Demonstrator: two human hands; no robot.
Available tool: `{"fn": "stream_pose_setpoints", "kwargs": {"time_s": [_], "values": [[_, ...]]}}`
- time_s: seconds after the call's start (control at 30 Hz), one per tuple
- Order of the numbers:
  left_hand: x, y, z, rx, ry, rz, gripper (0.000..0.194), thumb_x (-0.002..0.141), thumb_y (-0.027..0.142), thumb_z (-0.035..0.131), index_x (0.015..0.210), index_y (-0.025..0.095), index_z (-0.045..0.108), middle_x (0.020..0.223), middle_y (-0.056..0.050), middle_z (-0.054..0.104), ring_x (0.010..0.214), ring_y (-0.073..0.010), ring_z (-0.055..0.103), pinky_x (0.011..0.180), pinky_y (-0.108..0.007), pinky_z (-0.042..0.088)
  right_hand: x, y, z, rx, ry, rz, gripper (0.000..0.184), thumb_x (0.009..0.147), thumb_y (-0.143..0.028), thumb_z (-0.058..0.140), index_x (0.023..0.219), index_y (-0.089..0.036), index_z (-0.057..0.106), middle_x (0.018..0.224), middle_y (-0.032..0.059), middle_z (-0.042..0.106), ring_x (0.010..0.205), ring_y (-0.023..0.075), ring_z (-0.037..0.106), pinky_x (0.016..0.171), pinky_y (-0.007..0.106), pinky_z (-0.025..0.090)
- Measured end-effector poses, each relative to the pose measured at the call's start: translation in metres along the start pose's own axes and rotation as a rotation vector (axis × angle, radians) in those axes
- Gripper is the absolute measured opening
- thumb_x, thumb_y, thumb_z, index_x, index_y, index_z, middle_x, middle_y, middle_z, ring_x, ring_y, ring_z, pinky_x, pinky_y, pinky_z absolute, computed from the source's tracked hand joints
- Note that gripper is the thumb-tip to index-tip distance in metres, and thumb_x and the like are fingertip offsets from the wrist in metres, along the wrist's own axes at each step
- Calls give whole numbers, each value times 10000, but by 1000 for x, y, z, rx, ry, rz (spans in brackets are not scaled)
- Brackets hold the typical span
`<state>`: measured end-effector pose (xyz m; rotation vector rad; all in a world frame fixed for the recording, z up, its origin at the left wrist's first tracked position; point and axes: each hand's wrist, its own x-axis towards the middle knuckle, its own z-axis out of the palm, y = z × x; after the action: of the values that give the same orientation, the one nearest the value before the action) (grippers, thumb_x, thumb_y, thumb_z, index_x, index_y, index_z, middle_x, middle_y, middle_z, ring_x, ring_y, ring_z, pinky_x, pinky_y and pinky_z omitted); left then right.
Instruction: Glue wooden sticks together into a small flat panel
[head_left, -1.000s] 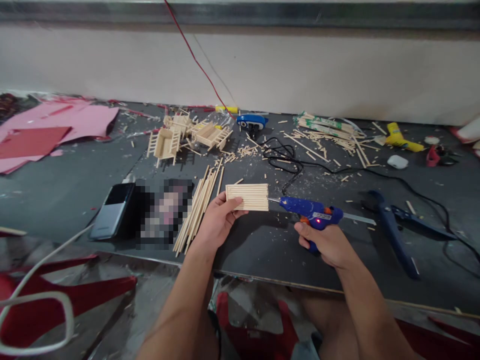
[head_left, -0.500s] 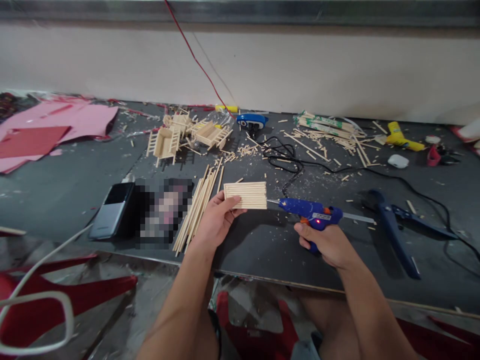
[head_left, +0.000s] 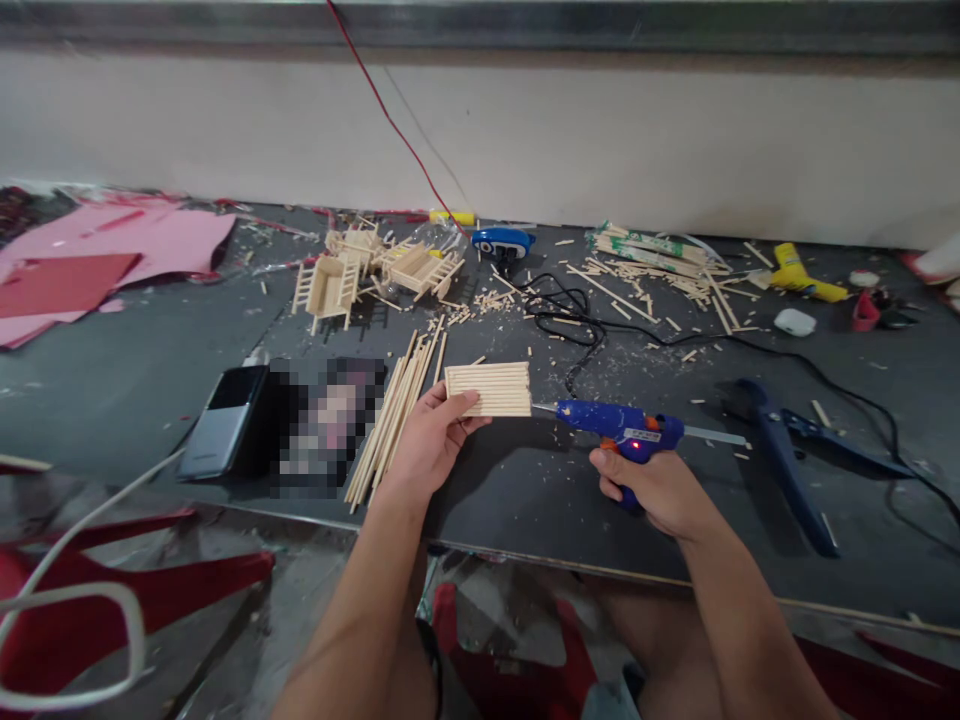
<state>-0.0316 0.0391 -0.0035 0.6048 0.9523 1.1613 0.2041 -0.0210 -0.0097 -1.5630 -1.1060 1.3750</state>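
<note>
My left hand (head_left: pixel 431 440) grips a small flat panel of glued wooden sticks (head_left: pixel 489 389) by its left end, thumb on top, above the dark table (head_left: pixel 135 380). My right hand (head_left: pixel 651 487) is wrapped round the handle of a blue hot glue gun (head_left: pixel 619 425) whose red light is lit. The gun's nozzle touches the lower right edge of the panel. A bundle of long wooden sticks (head_left: pixel 396 410) lies just left of my left hand.
A phone (head_left: pixel 223 420) lies at the left. Small stick-built models (head_left: pixel 375 268) stand further back. The gun's black cable (head_left: pixel 750 345) runs right. A blue cutter (head_left: pixel 787 460), loose stick scraps (head_left: pixel 652 270), yellow tool (head_left: pixel 802 275) and pink paper (head_left: pixel 112 250) lie around. Red chair parts (head_left: pixel 112 580) sit below.
The panel and the glue gun have shifted slightly left together, with the nozzle staying at the panel's right edge.
</note>
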Motion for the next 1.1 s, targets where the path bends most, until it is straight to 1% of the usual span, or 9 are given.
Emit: {"fn": "stream_pose_setpoints", "kwargs": {"time_s": [0.13, 0.3, 0.47, 0.7, 1.1], "values": [[0, 1, 0, -2, 13, 1, 220, 679, 189, 723, 887, 136, 677, 888, -42, 722, 708, -120, 667, 630, -211, 566, 0, 0, -1, 8, -15, 41, 404, 624, -551, 718, 615, -197, 522, 464, -38, 475, 423, 109, 439, 438, 274, 358], [0, 0, 0, -4, 9, 5, 218, 678, 190, 722, 885, 139, 677, 888, -42, 724, 710, -123, 670, 628, -211, 563, -1, 0, -2, -8, -35, 38, 397, 633, -548, 710, 610, -197, 526, 469, -34, 484, 430, 109, 442, 443, 273, 356], [1, 1, 0, -11, 8, 9, 207, 684, 184, 718, 881, 138, 678, 881, -41, 725, 712, -123, 667, 634, -214, 560, 0, 1, -2, -18, -25, 44, 393, 630, -543, 713, 610, -198, 527, 468, -36, 483, 426, 107, 436, 444, 272, 348], [0, 1, 0, -14, 10, 5, 200, 685, 185, 719, 875, 140, 678, 904, -47, 728, 718, -124, 668, 639, -211, 556, 0, -1, -3, -28, -59, 55, 381, 667, -535, 692, 624, -194, 528, 477, -37, 477, 440, 108, 440, 466, 271, 338], [0, 1, 1, -70, 22, -15, 178, 690, 151, 708, 864, 133, 675, 853, -25, 725, 691, -112, 664, 612, -201, 573, 2, 1, -5, -35, -90, 69, 379, 677, -530, 688, 623, -193, 524, 492, -38, 470, 448, 103, 438, 465, 268, 330]]}}
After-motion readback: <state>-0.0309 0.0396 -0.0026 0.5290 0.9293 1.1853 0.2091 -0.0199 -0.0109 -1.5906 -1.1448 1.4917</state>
